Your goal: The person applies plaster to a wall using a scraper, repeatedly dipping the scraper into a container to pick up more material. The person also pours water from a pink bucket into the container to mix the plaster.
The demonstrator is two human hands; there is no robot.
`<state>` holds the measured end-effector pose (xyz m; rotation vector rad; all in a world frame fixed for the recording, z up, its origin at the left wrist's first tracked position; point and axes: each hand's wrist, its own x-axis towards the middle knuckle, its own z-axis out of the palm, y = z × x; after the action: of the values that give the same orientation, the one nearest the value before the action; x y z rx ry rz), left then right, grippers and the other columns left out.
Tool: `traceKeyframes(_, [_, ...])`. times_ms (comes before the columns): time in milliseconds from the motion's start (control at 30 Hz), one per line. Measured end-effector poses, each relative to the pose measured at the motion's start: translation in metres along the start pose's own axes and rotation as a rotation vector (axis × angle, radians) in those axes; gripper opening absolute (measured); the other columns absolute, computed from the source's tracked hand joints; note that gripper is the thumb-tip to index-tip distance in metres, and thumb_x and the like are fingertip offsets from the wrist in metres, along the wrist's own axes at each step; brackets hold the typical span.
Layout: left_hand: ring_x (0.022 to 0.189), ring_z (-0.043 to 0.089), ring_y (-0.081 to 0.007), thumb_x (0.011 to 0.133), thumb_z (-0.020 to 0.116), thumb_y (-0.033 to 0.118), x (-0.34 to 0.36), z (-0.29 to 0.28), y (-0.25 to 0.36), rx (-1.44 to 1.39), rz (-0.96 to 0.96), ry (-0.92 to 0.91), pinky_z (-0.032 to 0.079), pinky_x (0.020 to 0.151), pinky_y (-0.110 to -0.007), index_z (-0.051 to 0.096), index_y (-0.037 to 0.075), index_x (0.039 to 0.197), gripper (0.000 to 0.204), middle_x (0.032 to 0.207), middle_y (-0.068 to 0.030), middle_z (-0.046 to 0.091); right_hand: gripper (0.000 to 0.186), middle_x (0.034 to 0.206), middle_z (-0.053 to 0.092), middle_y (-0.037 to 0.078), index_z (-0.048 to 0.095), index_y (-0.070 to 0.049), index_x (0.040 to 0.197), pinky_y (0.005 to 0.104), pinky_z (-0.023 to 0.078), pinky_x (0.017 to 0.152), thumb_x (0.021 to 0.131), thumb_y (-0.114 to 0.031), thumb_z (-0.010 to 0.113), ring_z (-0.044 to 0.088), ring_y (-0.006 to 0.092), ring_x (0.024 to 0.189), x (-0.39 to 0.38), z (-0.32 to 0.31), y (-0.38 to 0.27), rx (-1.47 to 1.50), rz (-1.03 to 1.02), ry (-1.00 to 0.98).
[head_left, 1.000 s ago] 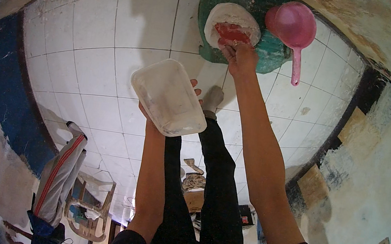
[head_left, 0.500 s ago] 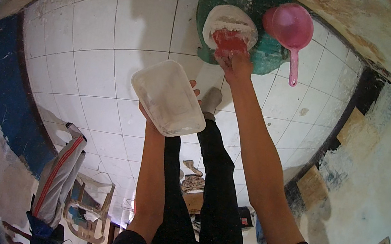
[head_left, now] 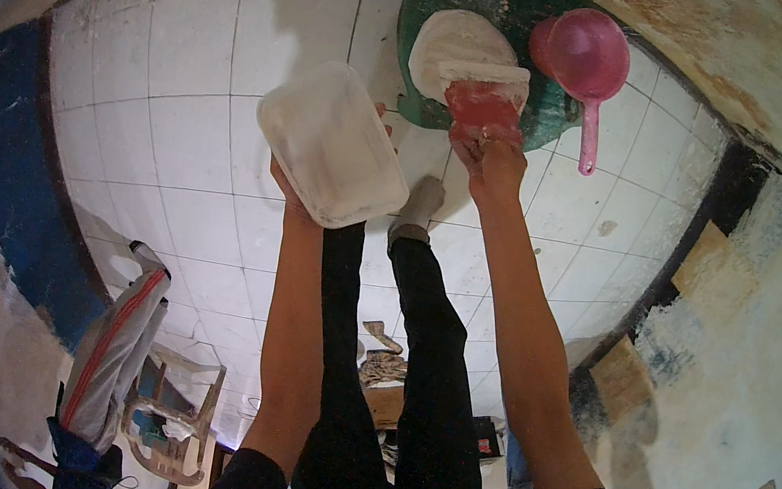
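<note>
My left hand [head_left: 289, 184] is closed around a whitish, translucent rectangular plastic tub [head_left: 333, 145], its fingers curling along the far side. The tub is tilted, with pale smears on its surface. My right hand [head_left: 497, 167] grips a red putty knife [head_left: 485, 107], whose wide edge carries a band of whitish paste. The knife overlaps the near right side of a rounded mass of white paste [head_left: 447, 35]; I cannot tell whether its edge touches it. The paste rests on a green plastic surface [head_left: 513, 0], which looks like a stool seat.
A pink dipper [head_left: 589, 57] lies on the green surface's right side, its handle pointing toward me. White tiles [head_left: 186, 62] cover the floor. At lower left stand another person's grey, red-striped trouser leg [head_left: 115, 345] and a dirty plastic chair [head_left: 172, 424]. Patchy walls [head_left: 758, 360] enclose the floor.
My right hand has drawn the putty knife toward me and to the right, showing more paste on its edge. My left hand has moved the tub slightly away and to the left.
</note>
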<state>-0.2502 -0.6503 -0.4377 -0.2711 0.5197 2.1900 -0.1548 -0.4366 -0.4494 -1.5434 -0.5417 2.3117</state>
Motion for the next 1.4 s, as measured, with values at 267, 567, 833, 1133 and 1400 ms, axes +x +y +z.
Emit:
traceKeyframes(267, [0.127, 0.039, -0.0379, 0.078, 0.043, 0.071, 0.038, -0.009, 0.0, -0.005, 0.04, 0.11, 0.034, 0.103, -0.055, 0.024, 0.014, 0.146, 0.091, 0.143, -0.0202, 0.032, 0.013, 0.104, 0.061, 0.018, 0.049, 0.001, 0.105, 0.0513, 0.055, 0.089, 0.092, -0.001, 0.051, 0.065, 0.0303, 0.092, -0.055, 0.001, -0.056, -0.214, -0.165, -0.084])
traceKeyframes(567, [0.116, 0.051, -0.0328, 0.087, 0.042, 0.058, 0.055, 0.0, -0.018, -0.087, 0.06, 0.264, 0.046, 0.094, -0.048, 0.037, 0.01, 0.14, 0.071, 0.133, -0.0157, 0.047, 0.017, 0.098, 0.065, 0.021, 0.052, 0.005, 0.106, 0.0418, 0.06, 0.076, 0.09, -0.001, 0.054, 0.069, 0.0279, 0.083, -0.136, 0.045, -0.104, -0.58, -0.228, 0.007])
traceKeyframes(833, [0.109, 0.059, -0.0288, 0.094, 0.04, 0.047, 0.059, 0.025, -0.032, -0.041, 0.06, 0.333, 0.054, 0.088, -0.041, 0.045, 0.008, 0.136, 0.057, 0.126, -0.0128, 0.057, 0.024, 0.084, 0.066, 0.016, 0.05, 0.006, 0.11, 0.0341, 0.057, 0.059, 0.086, 0.008, 0.052, 0.068, 0.0222, 0.069, -0.153, 0.069, -0.104, -0.977, -0.31, -0.17])
traceKeyframes(1133, [0.105, 0.062, -0.0265, 0.095, 0.043, 0.042, 0.049, 0.027, -0.04, -0.08, -0.002, 0.287, 0.055, 0.086, -0.04, 0.047, 0.006, 0.134, 0.053, 0.122, -0.0133, 0.059, 0.023, 0.064, 0.061, 0.021, 0.053, 0.003, 0.102, 0.0413, 0.05, 0.055, 0.079, -0.002, 0.055, 0.065, 0.0379, 0.061, -0.161, 0.117, -0.092, -1.727, -0.526, -0.323])
traceKeyframes(1400, [0.106, 0.06, -0.0313, 0.091, 0.037, 0.059, 0.045, 0.019, -0.048, -0.002, -0.085, 0.384, 0.054, 0.088, -0.045, 0.046, 0.006, 0.134, 0.069, 0.122, -0.0157, 0.058, 0.015, 0.057, 0.057, 0.019, 0.052, 0.003, 0.092, 0.0389, 0.048, 0.05, 0.079, -0.002, 0.056, 0.062, 0.0361, 0.053, -0.169, 0.121, -0.081, -1.865, -0.587, -0.321])
